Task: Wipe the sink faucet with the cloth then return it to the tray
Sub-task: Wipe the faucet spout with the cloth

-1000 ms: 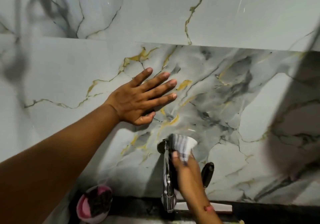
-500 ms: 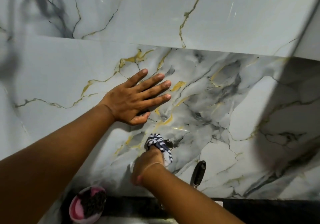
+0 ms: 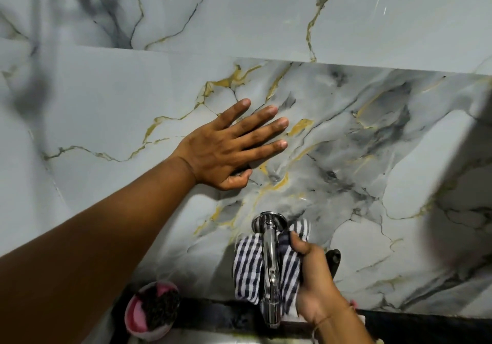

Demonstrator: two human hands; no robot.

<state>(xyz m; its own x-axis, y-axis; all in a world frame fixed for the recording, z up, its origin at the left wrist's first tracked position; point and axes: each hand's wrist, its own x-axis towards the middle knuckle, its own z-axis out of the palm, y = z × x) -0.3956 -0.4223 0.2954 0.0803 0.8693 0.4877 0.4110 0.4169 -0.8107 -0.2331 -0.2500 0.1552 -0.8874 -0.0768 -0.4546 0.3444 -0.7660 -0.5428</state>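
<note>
A chrome faucet juts from the marble wall at the bottom centre, its round flange against the tiles. A blue-and-white striped cloth hangs draped under and around the spout, showing on both sides of it. My right hand grips the cloth on the faucet's right side, thumb near the flange. My left hand lies flat on the wall above and left of the faucet, fingers spread, holding nothing. No tray is in view.
A pink bowl with a dark scrubber inside sits at the lower left beside the black counter strip. A dark handle pokes out just right of my right hand. Grey marble tiles with gold veins fill the background.
My right hand shifted from the faucet's left side to its right, and the cloth now hangs spread around the spout instead of bunched on top. The left hand stayed on the wall.
</note>
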